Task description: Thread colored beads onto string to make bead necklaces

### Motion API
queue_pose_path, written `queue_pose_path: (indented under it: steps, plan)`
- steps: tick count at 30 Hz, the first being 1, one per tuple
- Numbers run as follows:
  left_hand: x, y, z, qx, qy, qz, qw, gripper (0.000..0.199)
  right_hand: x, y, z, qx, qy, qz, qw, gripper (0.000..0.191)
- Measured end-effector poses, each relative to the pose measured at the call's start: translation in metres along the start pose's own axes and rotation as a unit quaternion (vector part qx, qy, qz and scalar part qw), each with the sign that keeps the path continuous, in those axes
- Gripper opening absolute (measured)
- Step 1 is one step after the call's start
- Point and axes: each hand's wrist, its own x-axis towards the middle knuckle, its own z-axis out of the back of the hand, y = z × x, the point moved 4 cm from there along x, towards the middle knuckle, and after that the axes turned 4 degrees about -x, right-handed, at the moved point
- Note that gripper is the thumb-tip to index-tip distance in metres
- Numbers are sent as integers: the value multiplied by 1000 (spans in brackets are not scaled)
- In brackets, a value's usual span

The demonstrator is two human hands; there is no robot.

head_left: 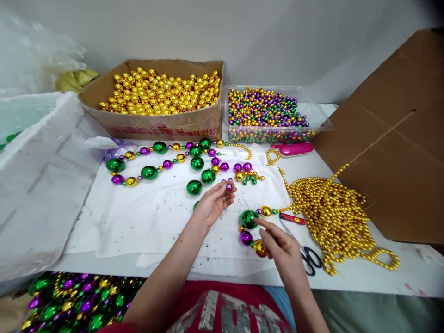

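Observation:
My left hand (215,203) is raised over the white cloth (138,222), its fingers closed on a small purple bead (229,186). To the right, my right hand (277,238) pinches a thin pale string (247,203) that slants up toward the left hand. Just beside the right fingers lies a short beaded strand with a big green bead (249,218), a purple bead (246,238) and a gold bead (259,248). Loose green beads (208,176), purple beads (237,168) and small gold beads lie beyond the left hand. A longer beaded strand (149,172) curves at the left.
Behind stand a cardboard box (156,126) of gold beads and a clear tub (274,135) of small mixed beads. Gold bead chains (336,222) pile at right, near black-handled scissors (312,260), a red cutter (292,218), a pink tool (296,149) and upright cardboard (391,138).

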Motion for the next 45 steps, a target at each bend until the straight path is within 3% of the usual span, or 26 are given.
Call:
queue_pose_path:
  steps: [5, 18, 36, 42, 45]
  plan:
    - [3, -1, 8, -34, -41, -6, 999, 8, -11, 2, 1, -46, -3, 3, 999, 36]
    - [1, -1, 12, -31, -67, -6, 997, 8, -13, 0, 1, -77, 9, 28, 997, 30]
    - [-5, -1, 6, -31, -40, -37, 998, 15, -12, 4, -5, -79, 6, 20, 997, 34]
    - [-16, 2, -21, 42, 8, -42, 998, 14, 2, 11, -18, -35, -1, 62, 997, 24]
    - [-23, -5, -45, 135, 68, -89, 984, 12, 15, 24, -17, -22, 48, 93, 994, 20]
